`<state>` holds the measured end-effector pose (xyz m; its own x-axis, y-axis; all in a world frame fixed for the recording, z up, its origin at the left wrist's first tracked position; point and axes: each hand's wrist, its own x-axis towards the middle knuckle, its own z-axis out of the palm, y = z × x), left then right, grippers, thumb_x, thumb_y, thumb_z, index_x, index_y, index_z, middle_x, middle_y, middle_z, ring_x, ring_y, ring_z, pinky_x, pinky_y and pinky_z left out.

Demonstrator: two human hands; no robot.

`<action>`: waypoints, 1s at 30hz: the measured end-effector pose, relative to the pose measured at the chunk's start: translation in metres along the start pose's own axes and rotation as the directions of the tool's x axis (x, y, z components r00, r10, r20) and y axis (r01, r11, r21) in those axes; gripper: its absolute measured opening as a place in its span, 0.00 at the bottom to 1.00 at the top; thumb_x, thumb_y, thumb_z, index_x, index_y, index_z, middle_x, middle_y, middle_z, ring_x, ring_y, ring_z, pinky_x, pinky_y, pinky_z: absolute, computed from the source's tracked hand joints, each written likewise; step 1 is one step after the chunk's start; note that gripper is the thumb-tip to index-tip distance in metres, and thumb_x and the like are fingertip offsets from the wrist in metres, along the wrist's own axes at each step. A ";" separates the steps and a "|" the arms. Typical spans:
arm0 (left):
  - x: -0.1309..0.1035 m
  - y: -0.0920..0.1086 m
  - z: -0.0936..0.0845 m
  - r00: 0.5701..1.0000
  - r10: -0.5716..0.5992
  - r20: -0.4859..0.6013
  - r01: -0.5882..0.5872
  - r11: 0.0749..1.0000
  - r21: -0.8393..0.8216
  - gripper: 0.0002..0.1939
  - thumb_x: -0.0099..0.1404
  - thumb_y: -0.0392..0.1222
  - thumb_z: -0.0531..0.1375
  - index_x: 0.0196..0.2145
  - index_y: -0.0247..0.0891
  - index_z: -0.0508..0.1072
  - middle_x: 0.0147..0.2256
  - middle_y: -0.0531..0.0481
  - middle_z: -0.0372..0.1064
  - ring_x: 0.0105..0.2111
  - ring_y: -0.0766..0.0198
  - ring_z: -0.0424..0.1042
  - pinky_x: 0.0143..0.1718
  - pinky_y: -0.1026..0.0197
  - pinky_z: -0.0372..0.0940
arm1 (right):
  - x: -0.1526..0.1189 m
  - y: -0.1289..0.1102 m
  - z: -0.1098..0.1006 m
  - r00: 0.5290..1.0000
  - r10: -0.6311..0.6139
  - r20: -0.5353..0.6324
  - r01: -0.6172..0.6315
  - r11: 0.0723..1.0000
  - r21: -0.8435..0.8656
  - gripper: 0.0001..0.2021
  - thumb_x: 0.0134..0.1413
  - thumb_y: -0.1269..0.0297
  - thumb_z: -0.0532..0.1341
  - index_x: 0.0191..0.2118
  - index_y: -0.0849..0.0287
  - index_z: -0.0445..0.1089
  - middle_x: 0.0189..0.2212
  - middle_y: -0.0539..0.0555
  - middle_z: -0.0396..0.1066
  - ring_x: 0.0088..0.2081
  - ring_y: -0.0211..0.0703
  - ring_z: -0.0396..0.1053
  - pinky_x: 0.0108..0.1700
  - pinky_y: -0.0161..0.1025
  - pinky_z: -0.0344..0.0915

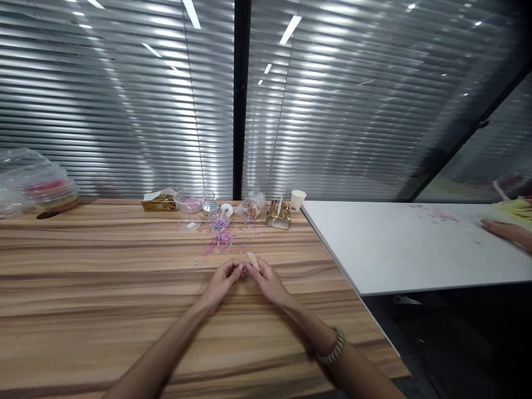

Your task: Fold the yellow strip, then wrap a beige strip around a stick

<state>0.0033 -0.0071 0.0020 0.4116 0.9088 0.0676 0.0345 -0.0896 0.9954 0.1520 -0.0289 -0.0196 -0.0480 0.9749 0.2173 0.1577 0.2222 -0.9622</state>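
Note:
My left hand (226, 278) is closed in a pinch, thumb against forefinger, above the wooden table (124, 310). What it pinches is too small to make out. My right hand (268, 281) is closed around a pale beige, flat, elongated piece (252, 260) whose rounded end sticks up past the fingers. A tiny pinkish bit (245, 268) shows between the two sets of fingertips, which nearly meet. Just beyond the hands lies a loose heap of small pink and purple pieces (222, 239), with others scattered around it.
Behind the heap stand a gold tissue box (160, 204), a clear bowl (190, 200), a crumpled plastic bag (252, 204), a gold packet (278, 215) and a paper cup (297, 199). At right, another person's hand (501, 228) rests over a white table (399, 249).

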 end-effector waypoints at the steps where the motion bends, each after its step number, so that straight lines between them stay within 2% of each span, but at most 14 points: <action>1: 0.000 0.000 0.000 1.000 -0.003 0.009 0.003 1.000 0.002 0.15 0.55 0.51 0.57 0.28 0.34 0.69 0.25 0.51 0.64 0.28 0.66 0.62 0.31 0.66 0.58 | 0.000 0.000 0.000 1.000 -0.006 0.007 0.006 1.000 -0.014 0.12 0.53 0.53 0.54 0.31 0.56 0.64 0.22 0.48 0.61 0.26 0.38 0.60 0.28 0.34 0.56; 8: -0.001 0.002 0.003 1.000 0.007 -0.020 -0.007 1.000 -0.005 0.13 0.56 0.48 0.57 0.26 0.34 0.68 0.24 0.52 0.61 0.27 0.67 0.60 0.30 0.66 0.56 | -0.002 -0.005 -0.001 0.993 -0.112 0.042 0.120 0.958 -0.262 0.08 0.56 0.60 0.51 0.30 0.57 0.60 0.25 0.49 0.63 0.28 0.39 0.60 0.31 0.35 0.55; 12: -0.003 0.010 0.004 0.999 0.053 -0.006 -0.053 0.998 -0.038 0.12 0.56 0.47 0.57 0.25 0.34 0.69 0.27 0.50 0.62 0.30 0.65 0.61 0.32 0.66 0.56 | -0.001 -0.007 -0.002 0.990 -0.141 0.001 0.132 0.927 -0.352 0.06 0.57 0.63 0.49 0.32 0.57 0.60 0.27 0.51 0.64 0.30 0.40 0.61 0.32 0.35 0.55; 15: -0.006 0.016 0.004 0.998 0.058 0.029 -0.056 0.996 -0.076 0.12 0.56 0.47 0.57 0.26 0.34 0.70 0.30 0.49 0.64 0.30 0.65 0.60 0.30 0.67 0.56 | 0.002 -0.008 -0.004 0.988 -0.123 -0.090 0.082 0.927 -0.365 0.07 0.56 0.63 0.49 0.31 0.57 0.59 0.25 0.50 0.63 0.28 0.39 0.60 0.30 0.35 0.54; 19: -0.007 0.017 0.001 0.992 -0.030 0.126 0.047 0.990 -0.134 0.12 0.55 0.46 0.58 0.24 0.33 0.72 0.26 0.50 0.65 0.24 0.69 0.58 0.26 0.67 0.53 | 0.003 -0.008 -0.006 0.978 -0.092 -0.186 0.017 0.929 -0.370 0.08 0.56 0.62 0.49 0.28 0.58 0.57 0.21 0.48 0.60 0.24 0.38 0.58 0.27 0.34 0.53; 23: -0.007 0.012 -0.002 0.979 -0.121 0.164 0.142 0.982 -0.125 0.11 0.53 0.43 0.59 0.29 0.33 0.76 0.22 0.51 0.67 0.22 0.70 0.57 0.24 0.67 0.50 | 0.002 -0.007 -0.004 0.983 -0.085 -0.164 0.023 0.937 -0.350 0.08 0.56 0.62 0.49 0.29 0.58 0.58 0.22 0.48 0.60 0.25 0.38 0.58 0.28 0.34 0.53; 25: -0.006 0.010 -0.003 0.976 -0.144 0.161 0.159 0.984 -0.085 0.13 0.51 0.43 0.61 0.34 0.34 0.77 0.20 0.52 0.66 0.21 0.71 0.56 0.23 0.68 0.49 | 0.000 -0.007 -0.002 0.987 -0.079 -0.140 0.028 0.943 -0.332 0.08 0.56 0.62 0.49 0.29 0.58 0.59 0.22 0.48 0.60 0.25 0.37 0.58 0.28 0.34 0.54; 30: -0.004 0.008 -0.002 0.977 -0.208 0.042 0.211 0.976 -0.061 0.21 0.48 0.49 0.63 0.38 0.34 0.76 0.17 0.53 0.64 0.17 0.73 0.50 0.19 0.68 0.42 | -0.004 -0.007 0.003 0.995 -0.088 -0.044 0.074 0.966 -0.247 0.08 0.56 0.62 0.50 0.31 0.58 0.61 0.24 0.49 0.63 0.28 0.38 0.60 0.30 0.33 0.56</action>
<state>-0.0001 -0.0102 0.0096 0.4332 0.8897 -0.1442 0.0652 0.1286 0.9895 0.1483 -0.0343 -0.0139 -0.0179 0.9512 0.3079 0.3928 0.2899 -0.8727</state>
